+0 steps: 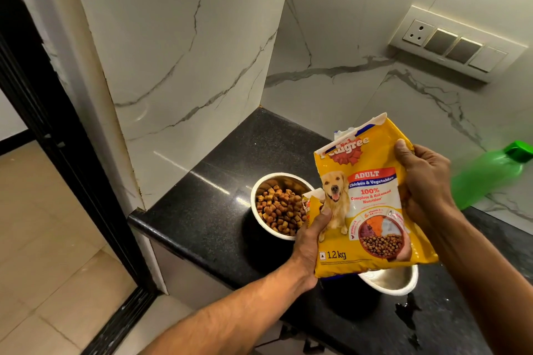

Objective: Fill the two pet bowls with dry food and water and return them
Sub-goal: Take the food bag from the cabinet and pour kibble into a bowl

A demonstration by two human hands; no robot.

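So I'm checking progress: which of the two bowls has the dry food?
The far bowl, left of the yellow bag, is full of kibble; the near bowl under the bag shows none.

We see warm, even indoor light from above — a bright streak of glare crosses the black counter (pixel 219 181). The green bottle (pixel 487 179) at the right edge is smeared, and straight lines bow toward the edges.

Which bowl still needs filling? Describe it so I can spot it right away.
Start at the black granite counter. Two steel bowls stand on it: the far bowl holds brown kibble. Yours is the near bowl, mostly hidden under the yellow food bag; no kibble shows in its visible part.
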